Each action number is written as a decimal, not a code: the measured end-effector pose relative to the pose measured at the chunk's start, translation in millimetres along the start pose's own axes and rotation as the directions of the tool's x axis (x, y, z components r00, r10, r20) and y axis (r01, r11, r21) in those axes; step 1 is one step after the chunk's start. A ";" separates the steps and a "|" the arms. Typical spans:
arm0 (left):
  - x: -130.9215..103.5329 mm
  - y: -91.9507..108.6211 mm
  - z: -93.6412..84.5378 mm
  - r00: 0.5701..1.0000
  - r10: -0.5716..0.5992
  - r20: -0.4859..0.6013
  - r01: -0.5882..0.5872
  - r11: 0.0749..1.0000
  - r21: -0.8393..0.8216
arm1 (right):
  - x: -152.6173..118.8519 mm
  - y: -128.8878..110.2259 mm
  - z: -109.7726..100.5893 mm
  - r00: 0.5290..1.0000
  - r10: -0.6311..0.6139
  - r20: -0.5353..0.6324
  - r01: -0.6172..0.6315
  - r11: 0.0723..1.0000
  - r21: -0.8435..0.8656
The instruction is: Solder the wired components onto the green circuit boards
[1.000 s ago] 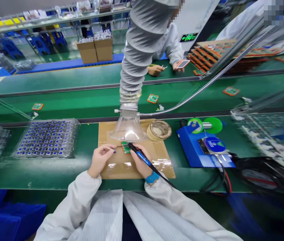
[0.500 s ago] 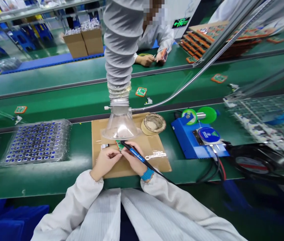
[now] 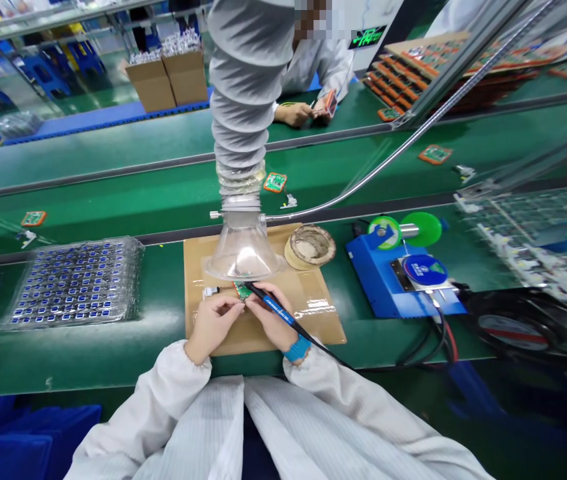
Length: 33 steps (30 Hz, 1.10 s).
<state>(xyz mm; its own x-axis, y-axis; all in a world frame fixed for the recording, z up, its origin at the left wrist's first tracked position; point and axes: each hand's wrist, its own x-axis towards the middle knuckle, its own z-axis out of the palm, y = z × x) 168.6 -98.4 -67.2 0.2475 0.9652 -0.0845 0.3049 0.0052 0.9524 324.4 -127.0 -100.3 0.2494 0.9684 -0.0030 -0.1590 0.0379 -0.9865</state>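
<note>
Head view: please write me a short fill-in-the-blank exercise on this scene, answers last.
The left hand and right hand are at a circuit board whose face is ____.
The right hand holds a soldering iron coloured black and ____.
Clear plastic trays lie to the ____ of the cardboard sheet.
The wristband is on the person's ____ wrist.

Missing words: green; blue; left; right.

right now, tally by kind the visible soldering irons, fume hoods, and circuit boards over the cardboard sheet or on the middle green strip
Soldering iron: 1
Fume hood: 1
Circuit board over cardboard: 1
Circuit boards on green strip: 3
Total: 6
</note>
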 end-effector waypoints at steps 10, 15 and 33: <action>38.1 -1.2 -24.3 0.962 0.258 0.092 -0.268 0.818 0.508 | -1.0 0.2 -21.4 0.977 -0.136 -0.165 0.095 0.968 -0.232; 52.6 -15.0 -20.3 0.987 0.103 0.122 -0.149 0.866 0.477 | -3.4 6.6 -40.2 0.946 -0.218 -0.240 0.127 0.930 -0.344; 56.2 -18.3 -20.5 0.977 0.142 0.158 -0.198 0.878 0.436 | -11.3 1.8 -37.7 0.973 -0.218 -0.072 0.166 0.884 -0.437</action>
<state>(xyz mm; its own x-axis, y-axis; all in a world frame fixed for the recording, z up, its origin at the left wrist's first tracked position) 158.1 -38.9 -83.4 0.4301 0.9028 0.0061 0.6197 -0.3001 0.7252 357.3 -147.2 -108.1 0.3464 0.9164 0.2008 0.3187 0.0863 -0.9439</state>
